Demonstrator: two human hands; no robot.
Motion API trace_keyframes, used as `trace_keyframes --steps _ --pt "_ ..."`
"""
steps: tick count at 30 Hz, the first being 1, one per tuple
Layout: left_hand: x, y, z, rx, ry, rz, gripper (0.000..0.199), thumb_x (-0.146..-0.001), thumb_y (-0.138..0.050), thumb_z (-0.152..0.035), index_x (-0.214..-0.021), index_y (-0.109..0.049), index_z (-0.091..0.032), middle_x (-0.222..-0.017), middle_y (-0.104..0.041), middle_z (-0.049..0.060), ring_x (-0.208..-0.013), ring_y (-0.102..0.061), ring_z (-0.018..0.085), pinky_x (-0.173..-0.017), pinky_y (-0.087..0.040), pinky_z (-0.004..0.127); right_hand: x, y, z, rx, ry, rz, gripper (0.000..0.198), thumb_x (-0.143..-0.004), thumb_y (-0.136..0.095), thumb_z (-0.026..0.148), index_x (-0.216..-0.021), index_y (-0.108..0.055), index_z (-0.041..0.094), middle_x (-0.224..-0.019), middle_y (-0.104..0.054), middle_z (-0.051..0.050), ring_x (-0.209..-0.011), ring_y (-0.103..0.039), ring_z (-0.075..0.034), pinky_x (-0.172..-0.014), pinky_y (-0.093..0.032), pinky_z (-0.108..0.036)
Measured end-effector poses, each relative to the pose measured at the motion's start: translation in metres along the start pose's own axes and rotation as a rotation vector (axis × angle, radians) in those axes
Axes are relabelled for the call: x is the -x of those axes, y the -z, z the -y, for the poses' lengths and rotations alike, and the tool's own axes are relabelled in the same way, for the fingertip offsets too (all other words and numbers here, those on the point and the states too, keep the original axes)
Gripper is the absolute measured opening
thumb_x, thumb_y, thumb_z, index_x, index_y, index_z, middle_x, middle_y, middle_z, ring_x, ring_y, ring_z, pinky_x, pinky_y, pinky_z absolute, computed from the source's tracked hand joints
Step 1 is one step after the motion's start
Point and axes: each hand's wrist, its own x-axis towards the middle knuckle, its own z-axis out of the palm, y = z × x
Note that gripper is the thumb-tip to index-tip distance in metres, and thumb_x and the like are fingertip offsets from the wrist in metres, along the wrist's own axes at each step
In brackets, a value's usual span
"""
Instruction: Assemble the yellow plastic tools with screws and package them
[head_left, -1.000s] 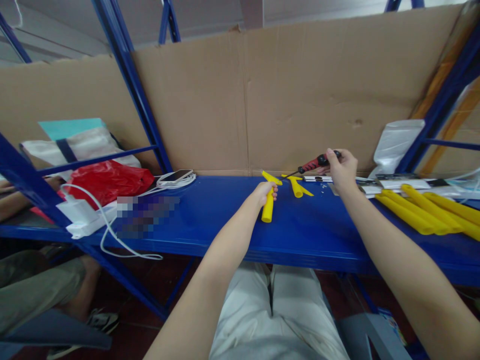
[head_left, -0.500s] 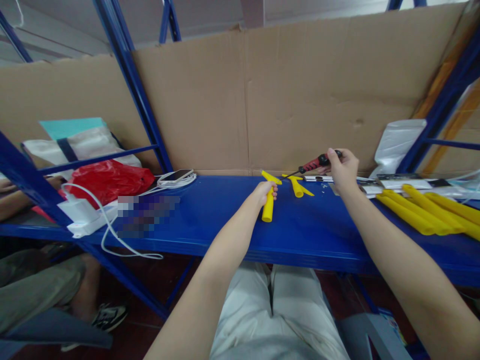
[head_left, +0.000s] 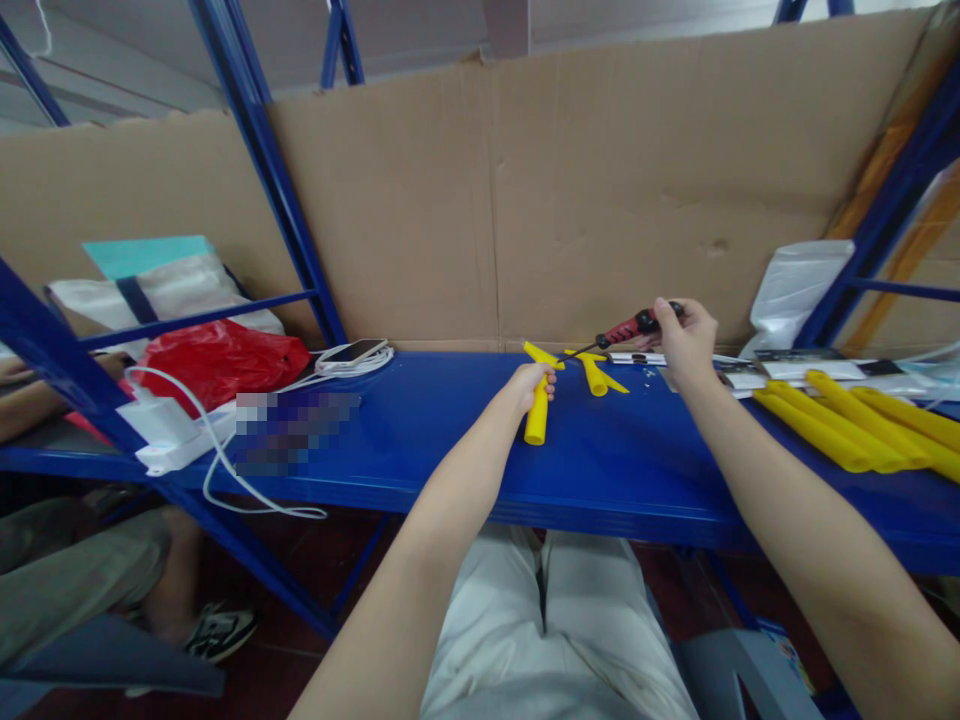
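My left hand (head_left: 534, 385) is closed around a yellow tubular part (head_left: 536, 425), whose flared upper end shows above my fingers. In my right hand (head_left: 686, 335) is a screwdriver (head_left: 626, 330) with a red and black handle, gripped near its back end. Its shaft slants down to the left, and the tip meets or lies very close to the yellow part by my left fingers; exact contact is too small to tell. Just right of the held part, a second yellow forked part (head_left: 596, 378) lies on the blue shelf table (head_left: 450, 430).
Several yellow tubes (head_left: 847, 430) lie at the right, before white packages. A few tiny pieces (head_left: 649, 377) are scattered near the forked part. To the left are a phone (head_left: 360, 350), coiled white cable, a power strip (head_left: 176, 450) and a red bag (head_left: 225, 355). Another person sits at far left.
Both hands keep nearly the same place and grip. The screwdriver's tip appears slightly further left, nearer the yellow part; otherwise little differs.
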Motion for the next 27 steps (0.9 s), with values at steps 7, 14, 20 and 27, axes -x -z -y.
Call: trace_keyframes --steps 7,14,20,27 --pt "0.000 0.000 0.000 0.001 0.000 -0.013 0.035 -0.088 -0.053 -0.033 -0.117 -0.053 -0.014 -0.117 -0.054 0.010 -0.099 -0.056 0.019 -0.083 -0.049 0.039 0.001 0.001 0.004 -0.050 -0.026 -0.010 0.050 -0.076 -0.049 0.059 -0.108 -0.048 0.021 -0.078 -0.062 -0.009 -0.066 -0.064 -0.025 -0.056 -0.050 -0.040" --pt "0.010 -0.003 -0.005 0.005 0.030 0.008 0.012 -0.089 -0.046 -0.017 -0.089 -0.056 -0.010 -0.072 -0.056 0.003 -0.054 -0.051 0.007 -0.051 -0.044 0.021 -0.001 0.003 0.000 -0.030 0.035 0.004 0.053 -0.076 -0.046 0.063 -0.109 -0.049 0.022 -0.075 -0.060 -0.008 -0.063 -0.063 -0.024 -0.054 -0.049 -0.038" --pt "0.022 -0.006 -0.011 -0.002 0.071 0.049 0.018 -0.080 -0.037 -0.005 -0.067 -0.041 -0.016 -0.047 -0.036 -0.006 -0.032 -0.028 0.004 -0.034 -0.025 0.016 0.001 0.004 0.003 -0.007 0.066 0.008 0.041 -0.078 -0.048 0.053 -0.104 -0.050 0.021 -0.081 -0.060 -0.008 -0.067 -0.062 -0.023 -0.057 -0.050 -0.039" --pt "0.028 -0.009 -0.015 -0.056 0.086 0.042 0.020 -0.081 -0.035 -0.004 -0.066 -0.039 -0.017 -0.044 -0.036 -0.006 -0.030 -0.028 0.004 -0.035 -0.024 0.015 0.002 0.008 0.005 0.103 0.053 0.018 0.033 -0.080 -0.047 0.039 -0.108 -0.049 0.023 -0.088 -0.060 -0.008 -0.064 -0.060 -0.019 -0.056 -0.049 -0.035"
